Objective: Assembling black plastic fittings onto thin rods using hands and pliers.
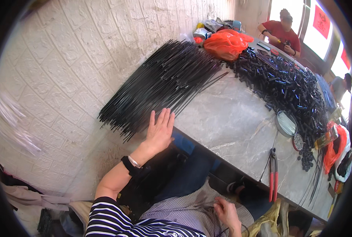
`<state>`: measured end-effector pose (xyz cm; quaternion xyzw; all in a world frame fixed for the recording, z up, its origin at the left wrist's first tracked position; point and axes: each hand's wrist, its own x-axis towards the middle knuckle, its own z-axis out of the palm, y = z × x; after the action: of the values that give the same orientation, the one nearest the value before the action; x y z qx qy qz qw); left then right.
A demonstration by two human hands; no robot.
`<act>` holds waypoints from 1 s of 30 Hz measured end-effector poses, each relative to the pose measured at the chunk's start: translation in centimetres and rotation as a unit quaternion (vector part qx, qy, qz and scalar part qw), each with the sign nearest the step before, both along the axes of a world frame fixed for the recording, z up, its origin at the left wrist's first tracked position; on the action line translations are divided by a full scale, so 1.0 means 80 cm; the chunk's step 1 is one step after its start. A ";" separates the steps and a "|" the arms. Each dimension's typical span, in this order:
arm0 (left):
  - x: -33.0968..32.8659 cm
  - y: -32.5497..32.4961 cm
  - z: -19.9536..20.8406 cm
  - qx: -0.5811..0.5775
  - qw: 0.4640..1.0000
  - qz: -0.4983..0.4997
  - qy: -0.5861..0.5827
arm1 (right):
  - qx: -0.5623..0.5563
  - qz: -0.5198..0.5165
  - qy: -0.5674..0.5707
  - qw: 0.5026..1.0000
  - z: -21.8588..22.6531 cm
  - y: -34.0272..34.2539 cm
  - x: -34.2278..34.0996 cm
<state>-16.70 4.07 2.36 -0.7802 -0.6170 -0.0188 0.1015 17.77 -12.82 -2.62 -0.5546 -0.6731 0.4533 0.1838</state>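
Note:
My left hand (160, 130) lies flat with its fingers stretched out, at the near end of a thick bundle of thin black rods (160, 81). The rods lie side by side on the table against the wall, and a few stick out along the bundle's right side. Low over my lap, above the checked apron (191, 209), is my right hand (227, 215). Its fingers are loosely bent and I see nothing held in them. Red-handled cutters (274, 177) lie at the table's near edge, on the right.
A large heap of short black tubes (278, 79) covers the table's far right. Beside it are a round dish of pale strips (286, 123) and a small dish of beads (298, 142). An orange plastic bag (227, 43) sits behind the rods. A person in red (282, 37) works across the table.

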 end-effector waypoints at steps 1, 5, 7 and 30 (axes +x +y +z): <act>0.004 0.000 0.001 -0.007 1.000 -0.002 -0.007 | -0.015 -0.006 0.007 1.000 0.002 0.003 -0.001; 0.018 -0.011 0.015 -0.065 0.991 -0.072 -0.091 | -0.008 0.010 0.055 0.998 0.020 0.033 -0.010; 0.021 -0.012 0.025 -0.052 0.988 -0.097 -0.108 | -0.031 -0.019 0.132 0.991 0.025 0.056 -0.025; -0.007 -0.014 -0.014 -0.262 0.655 0.051 -0.706 | -0.226 -0.102 0.410 0.878 0.035 0.192 -0.213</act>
<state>-17.29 2.92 1.24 -0.4935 -0.5205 -0.3965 -0.5731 0.75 2.53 0.22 -0.4115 -0.3568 0.7582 0.3584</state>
